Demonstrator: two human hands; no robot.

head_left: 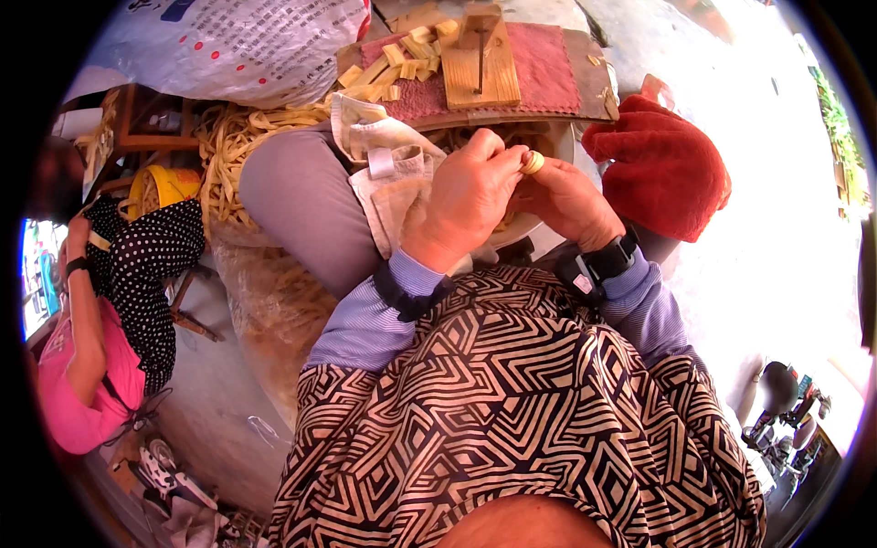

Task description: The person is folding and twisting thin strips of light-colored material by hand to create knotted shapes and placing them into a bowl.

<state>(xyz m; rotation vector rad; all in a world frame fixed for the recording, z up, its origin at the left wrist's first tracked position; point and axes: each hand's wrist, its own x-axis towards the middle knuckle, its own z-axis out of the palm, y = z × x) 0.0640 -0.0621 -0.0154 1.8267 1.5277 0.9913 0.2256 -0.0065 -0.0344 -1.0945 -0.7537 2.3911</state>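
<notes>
Black-and-cream geometric-patterned fabric (512, 393) fills lower centre. At upper centre, left hand (461, 203) and right hand (577, 203) pinch a small pale-yellow coiled strip (533, 163). I judge the step as coiling; next move calls for steady pressure.

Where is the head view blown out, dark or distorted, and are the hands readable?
Head view: ground at right washed out to near white; corners black, scene bending toward the round rim; left hand and right hand clear enough, pale yellow coil at their fingertips small.
</notes>
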